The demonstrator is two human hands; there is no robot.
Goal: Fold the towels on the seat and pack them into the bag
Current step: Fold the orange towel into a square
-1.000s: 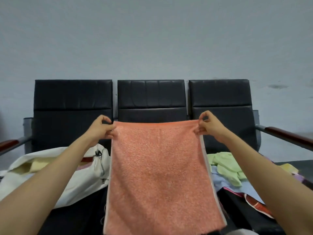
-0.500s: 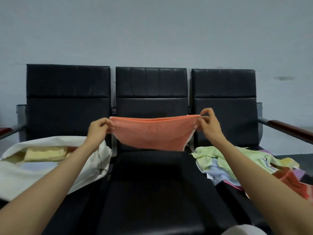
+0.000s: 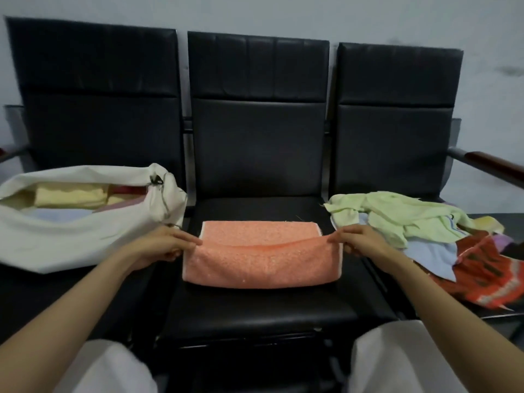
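Observation:
An orange towel (image 3: 261, 259) lies folded on the middle black seat (image 3: 255, 307). My left hand (image 3: 161, 246) pinches the left end of its upper layer, and my right hand (image 3: 360, 242) pinches the right end, holding that edge slightly raised over the lower layer. A white cloth bag (image 3: 71, 239) lies open on the left seat, with folded yellow, blue and pink towels (image 3: 71, 195) inside it. A loose pile of unfolded towels (image 3: 425, 234), green, blue, red and purple, covers the right seat.
Three black padded backrests (image 3: 258, 109) stand against a pale wall. A wooden armrest (image 3: 493, 165) juts out at the far right. My knees in white trousers (image 3: 397, 361) are at the bottom edge, close to the seat front.
The orange towel hung full length from both hands, then was folded in the air, and now lies on the middle seat. My view has tilted downward.

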